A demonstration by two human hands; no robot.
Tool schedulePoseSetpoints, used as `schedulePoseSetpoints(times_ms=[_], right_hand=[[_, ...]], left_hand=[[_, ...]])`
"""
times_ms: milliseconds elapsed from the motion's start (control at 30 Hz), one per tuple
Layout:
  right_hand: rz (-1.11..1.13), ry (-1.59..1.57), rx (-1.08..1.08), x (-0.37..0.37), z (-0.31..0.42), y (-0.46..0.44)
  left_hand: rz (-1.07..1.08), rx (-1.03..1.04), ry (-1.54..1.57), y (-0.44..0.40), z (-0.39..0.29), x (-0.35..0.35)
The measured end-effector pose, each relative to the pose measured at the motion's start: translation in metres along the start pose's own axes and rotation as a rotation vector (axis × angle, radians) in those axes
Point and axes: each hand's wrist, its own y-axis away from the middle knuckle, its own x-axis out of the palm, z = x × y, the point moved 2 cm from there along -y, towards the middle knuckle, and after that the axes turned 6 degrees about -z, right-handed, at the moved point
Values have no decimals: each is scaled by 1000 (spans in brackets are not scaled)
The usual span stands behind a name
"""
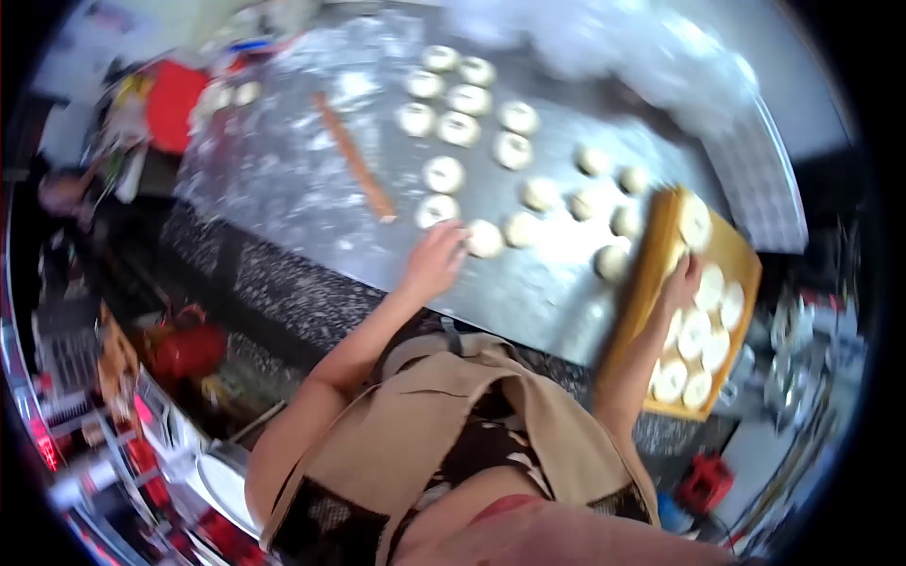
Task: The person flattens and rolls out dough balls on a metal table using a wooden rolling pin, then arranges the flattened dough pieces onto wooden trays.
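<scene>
On the steel table, my left hand [438, 261] reaches in with fingers stretched out. Its fingertips are at the edges of a dough round [437, 212] and a smaller dough ball [484, 239]; whether they press on either is blurred. Over at the wooden tray [746, 259], my right hand [681, 283] has its fingers closed at the lower edge of a flat dough round [696, 224]. Several other flattened rounds [694, 334] lie below that hand in the tray. More dough rounds with dimpled middles [469, 99] sit in rows farther back.
A wooden rolling pin [354, 158] lies on the floured left part of the table [283, 151]. Several dough balls [582, 203] stand between my hands. Crumpled clear plastic [613, 42] runs along the back edge. A red round object [176, 106] is at the far left.
</scene>
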Motion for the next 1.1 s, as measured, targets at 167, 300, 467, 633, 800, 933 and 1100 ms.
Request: schedulePoseSetpoints(times_ms=[167, 300, 467, 633, 800, 933, 1100], right_hand=[[595, -173, 7, 88, 116, 131], [1001, -303, -199, 185, 191, 233], [1170, -274, -403, 276, 248, 365], [1011, -30, -546, 323, 300, 426], [979, 170, -314, 344, 309, 447], [640, 275, -75, 316, 331, 474], [461, 561, -62, 310, 318, 488]], left_hand=[[-115, -96, 89, -24, 51, -59], [-188, -195, 27, -7, 77, -72], [-48, -382, -238, 33, 142, -98], [205, -154, -531, 29, 257, -134], [67, -83, -624, -96, 385, -173], [89, 5, -436, -204, 410, -183], [100, 293, -284, -282, 405, -152]])
